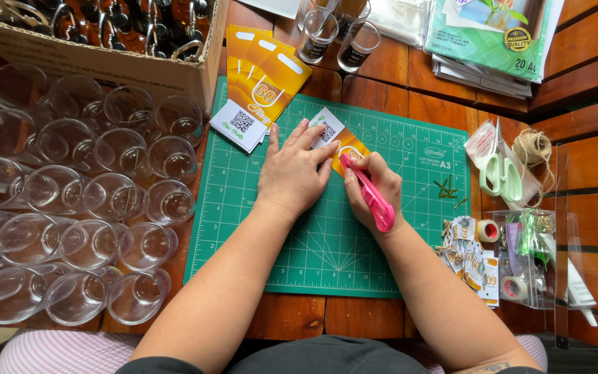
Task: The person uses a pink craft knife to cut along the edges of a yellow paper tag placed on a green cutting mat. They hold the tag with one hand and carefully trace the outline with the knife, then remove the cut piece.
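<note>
Green cutting mat (327, 242) on wooden table (382, 69) — glasses (91, 201) alongside.

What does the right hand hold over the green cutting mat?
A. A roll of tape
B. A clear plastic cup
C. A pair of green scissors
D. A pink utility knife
D: the right hand grips a pink utility knife with its tip on the orange card, which the left hand presses flat on the green cutting mat; the green scissors lie untouched beside the mat.
</note>
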